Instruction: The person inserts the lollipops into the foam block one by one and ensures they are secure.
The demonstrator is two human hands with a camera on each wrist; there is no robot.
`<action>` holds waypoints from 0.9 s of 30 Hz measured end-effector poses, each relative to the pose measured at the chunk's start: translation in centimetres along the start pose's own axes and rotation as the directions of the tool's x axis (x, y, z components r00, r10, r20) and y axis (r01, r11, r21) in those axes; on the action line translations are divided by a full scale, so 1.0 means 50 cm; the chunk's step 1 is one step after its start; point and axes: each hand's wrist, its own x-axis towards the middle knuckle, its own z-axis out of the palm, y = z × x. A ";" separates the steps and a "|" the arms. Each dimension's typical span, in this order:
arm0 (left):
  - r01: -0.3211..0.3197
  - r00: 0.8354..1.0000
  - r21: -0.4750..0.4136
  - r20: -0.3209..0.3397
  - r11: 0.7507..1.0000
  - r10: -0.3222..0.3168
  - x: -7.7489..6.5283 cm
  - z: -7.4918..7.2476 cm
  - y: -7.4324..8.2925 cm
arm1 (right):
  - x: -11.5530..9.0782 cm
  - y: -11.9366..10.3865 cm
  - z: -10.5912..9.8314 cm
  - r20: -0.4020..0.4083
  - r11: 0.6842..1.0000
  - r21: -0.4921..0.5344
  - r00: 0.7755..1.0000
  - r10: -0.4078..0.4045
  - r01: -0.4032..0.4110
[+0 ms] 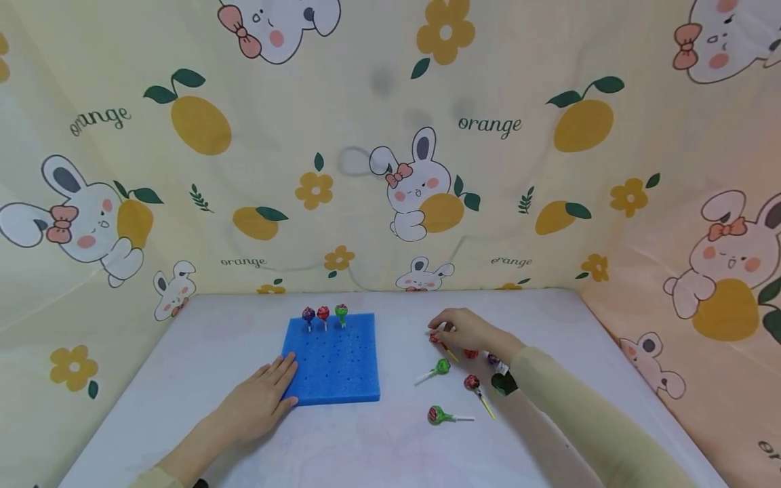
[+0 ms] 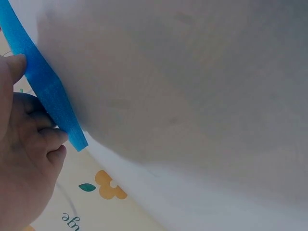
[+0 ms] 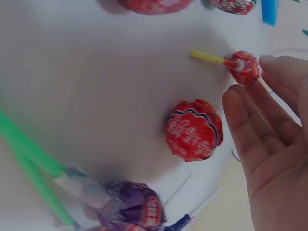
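My left hand (image 1: 259,400) rests along the left edge of a blue foam board (image 1: 342,366), its fingertips on the board. The board has rows of small holes. Upright near its far edge stand a purple lollipop (image 1: 308,314), a red lollipop (image 1: 323,313) and a green lollipop (image 1: 341,311). My right hand (image 1: 472,332) reaches down to the table right of the board. Its thumb and fingertips pinch the head of a red lollipop with a yellow stick (image 3: 244,68). The board's edge shows beside my left fingers (image 2: 55,139).
Loose on the white table lie two green lollipops (image 1: 442,367) (image 1: 436,415) and another red lollipop (image 1: 472,382) with a yellow stick. Close to my right hand are a red-wrapped lollipop (image 3: 195,130) and a purple one (image 3: 132,207). A printed cloth (image 1: 366,135) surrounds the table.
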 end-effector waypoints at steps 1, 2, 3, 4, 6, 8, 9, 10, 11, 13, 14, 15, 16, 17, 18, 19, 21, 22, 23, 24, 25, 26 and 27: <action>-0.004 1.000 -0.002 -0.004 1.000 0.004 0.000 0.000 0.000 | -0.001 0.001 0.001 0.005 1.000 -0.004 1.000 -0.005 0.005; -0.003 1.000 -0.001 -0.005 1.000 0.003 0.000 0.000 -0.001 | -0.002 0.002 0.002 0.008 1.000 -0.007 1.000 -0.010 0.010; -0.005 1.000 0.002 -0.007 1.000 0.005 0.000 0.001 -0.001 | -0.003 0.003 0.003 0.008 1.000 -0.008 1.000 -0.018 0.018; -0.006 1.000 0.006 -0.010 1.000 0.006 0.001 0.002 -0.002 | -0.003 0.004 0.004 0.007 1.000 -0.007 1.000 -0.020 0.020; -0.011 1.000 0.010 -0.013 1.000 0.011 0.002 0.003 -0.004 | -0.004 0.007 0.006 0.005 0.999 -0.011 0.999 -0.034 0.034; -0.007 1.000 0.016 -0.009 1.000 0.007 0.004 0.004 -0.004 | -0.003 0.009 0.008 0.002 0.999 -0.013 0.999 -0.041 0.041; -0.006 1.000 0.019 -0.008 1.000 0.006 0.004 0.005 -0.004 | -0.003 0.010 0.009 0.001 0.999 -0.012 0.999 -0.040 0.040; -0.007 1.000 0.017 -0.007 1.000 0.007 0.004 0.005 -0.004 | -0.002 0.011 0.011 0.001 0.999 -0.010 0.999 -0.036 0.036; -0.008 1.000 0.014 -0.007 1.000 0.009 0.004 0.005 -0.004 | -0.001 0.012 0.012 0.002 0.999 -0.008 1.000 -0.031 0.031; -0.006 1.000 0.019 -0.005 1.000 0.006 0.004 0.005 -0.005 | 0.000 0.012 0.014 0.005 1.000 0.001 1.000 -0.013 0.013; -0.006 1.000 0.020 -0.005 1.000 0.006 0.004 0.006 -0.005 | 0.000 0.012 0.015 0.006 1.000 0.009 1.000 -0.003 0.003; -0.006 1.000 0.021 -0.006 1.000 0.006 0.004 0.006 -0.006 | 0.001 0.012 0.016 0.006 1.000 0.014 1.000 0.000 0.000; -0.008 1.000 0.019 -0.008 1.000 0.008 0.004 0.006 -0.005 | 0.001 0.011 0.017 0.005 1.000 0.023 1.000 0.010 -0.010; -0.008 1.000 0.022 -0.008 1.000 0.008 0.004 0.007 -0.006 | 0.000 0.011 0.018 0.006 0.999 0.032 1.000 0.020 -0.020; -0.006 1.000 0.026 -0.007 1.000 0.007 0.004 0.008 -0.006 | 0.000 0.010 0.018 0.004 0.999 0.039 1.000 0.027 -0.027; -0.005 1.000 0.030 -0.007 1.000 0.005 0.004 0.009 -0.006 | 0.000 0.010 0.019 0.003 0.998 0.045 0.999 0.032 -0.033; -0.008 1.000 0.027 -0.012 1.000 0.008 0.003 0.009 -0.006 | 0.000 0.011 0.020 -0.002 0.998 0.051 0.999 0.033 -0.033; -0.008 1.000 0.029 -0.014 1.000 0.009 0.003 0.009 -0.006 | 0.000 0.011 0.020 -0.004 0.998 0.053 0.999 0.036 -0.036; -0.009 1.000 0.029 -0.015 1.000 0.010 0.003 0.009 -0.006 | 0.000 0.012 0.020 -0.007 0.998 0.054 0.999 0.032 -0.031; -0.010 1.000 0.029 -0.017 1.000 0.010 0.003 0.009 -0.006 | -0.001 0.013 0.020 -0.011 0.998 0.055 1.000 0.027 -0.026; -0.009 1.000 0.030 -0.016 1.000 0.010 0.002 0.008 -0.006 | -0.001 0.014 0.021 -0.014 0.998 0.057 1.000 0.022 -0.021; -0.008 1.000 0.031 -0.013 0.999 0.009 0.002 0.008 -0.005 | -0.002 0.016 0.021 -0.017 0.998 0.057 1.000 0.017 -0.016; -0.010 1.000 0.027 -0.013 1.000 0.010 0.002 0.008 -0.005 | -0.002 0.017 0.022 -0.021 0.998 0.060 1.000 0.013 -0.012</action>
